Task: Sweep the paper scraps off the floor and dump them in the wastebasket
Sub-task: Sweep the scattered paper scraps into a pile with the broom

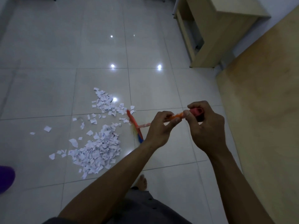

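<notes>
Strewn over the glossy white tiled floor [56, 54]: torn white paper scraps [100, 147], heaped thickly in a near patch, thinner in a far patch, with a few strays off to the left. Look featherlight, limp and loose. Likely to flutter and skate across the shiny tile under a fast stroke, so probably best gathered with short, low, gentle pulls. Hardly worth gripping by hand; better moved through the broom alone.

Just right of the scraps, down at the floor: an orange-backed broom head with multicoloured bristles [135, 126], set edge-on beside the far patch. Appears light, soft at the bristles, stiff along its thin orange plastic-wrapped handle [144, 125]. Held in two places. Lower down, the left hand [160, 128], fingers and thumb pinched round the handle. At the top, the right hand [207, 125], fingers curled round the red end cap [196, 111]. Seems a sound hold for so light a tool: top hand to steer, lower hand to drive.

Further out: a bare foot [142, 181] near the bottom, and a rounded purple object [6, 178] cut off at the near left edge. Cannot tell whether wastebasket or not. Far right, a pale wooden cabinet [210, 38]; along the right edge, a pale wooden worktop [267, 110].
</notes>
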